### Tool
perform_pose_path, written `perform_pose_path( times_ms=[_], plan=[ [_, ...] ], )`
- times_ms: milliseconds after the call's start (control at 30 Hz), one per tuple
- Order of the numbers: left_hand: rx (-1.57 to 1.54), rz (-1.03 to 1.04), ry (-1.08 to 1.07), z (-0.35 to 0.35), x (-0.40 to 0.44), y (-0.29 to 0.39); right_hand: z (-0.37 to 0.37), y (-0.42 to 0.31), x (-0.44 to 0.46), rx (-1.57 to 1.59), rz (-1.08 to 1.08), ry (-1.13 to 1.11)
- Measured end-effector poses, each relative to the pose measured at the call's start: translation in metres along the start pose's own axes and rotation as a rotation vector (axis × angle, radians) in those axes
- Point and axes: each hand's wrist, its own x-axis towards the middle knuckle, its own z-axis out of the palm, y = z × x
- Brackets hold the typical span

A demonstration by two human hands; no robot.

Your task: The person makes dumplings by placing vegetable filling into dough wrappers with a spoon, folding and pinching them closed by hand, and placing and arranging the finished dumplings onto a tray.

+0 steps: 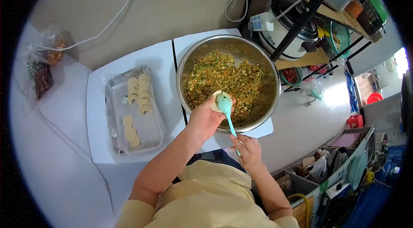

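Note:
Over the near rim of a big steel bowl (274, 94), my left hand (204, 118) holds a round dumpling wrapper (215, 107) in its fingers. My right hand (248, 153) grips the handle of a mint-green spoon (225, 105), whose bowl lies against the wrapper. Chopped filling (226, 79) with green and orange bits fills much of the steel bowl. To the left, a clear plastic-lined tray (112, 118) carries two rows of folded dumplings (144, 94) and, nearer me, several flat round wrappers (130, 132). Whatever sits under the spoon is mostly hidden.
The white table (97, 99) meets a wall with a hanging white cable (116, 15). A rack at the right holds a rice cooker (284, 34) and a power strip (261, 22). Bagged food (41, 73) hangs far left. A sink counter (301, 185) stands at lower right.

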Motion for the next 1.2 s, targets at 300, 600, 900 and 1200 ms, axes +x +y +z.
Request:
perform_pose_path(
  times_ms=[300,600,900,1200],
  plan=[
    [-0.200,-0.017,0.007,-0.004,0.000,0.006,-0.024,-0.001,-0.006,0.143,0.147,0.089],
    [0.100,-0.032,-0.067,-0.008,-0.022,0.013,-0.033,0.018,0.018,0.737,0.751,0.467],
    [0.062,-0.089,0.011,-0.009,-0.032,0.021,-0.024,0.017,0.020,0.519,0.646,0.285],
    [0.012,-0.130,-0.010,-0.007,-0.038,0.021,-0.042,-0.005,0.025,0.796,0.511,0.534]
  ],
)
